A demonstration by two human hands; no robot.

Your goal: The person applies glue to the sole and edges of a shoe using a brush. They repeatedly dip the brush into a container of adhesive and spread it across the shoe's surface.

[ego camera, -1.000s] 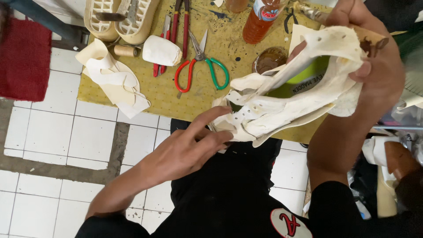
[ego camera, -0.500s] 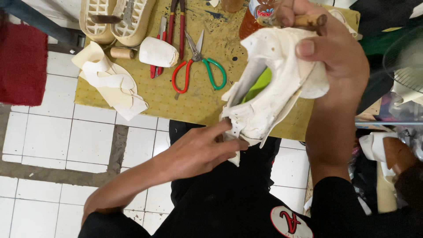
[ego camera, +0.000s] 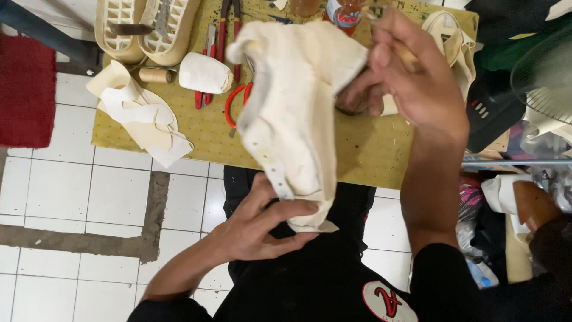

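The left hand (ego camera: 256, 229) pinches the lower end of the cream shoe upper (ego camera: 292, 113). The right hand (ego camera: 411, 77), grip closed on a brush handle (ego camera: 405, 55), holds the upper's top end above the yellow counter (ego camera: 363, 149).

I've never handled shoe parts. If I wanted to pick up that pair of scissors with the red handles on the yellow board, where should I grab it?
Take the scissors by the red handle loops, coming from the near-left side. Only those loops show; the blades and the rest lie hidden behind the cream shoe upper that the left hand and right hand hold up in front.
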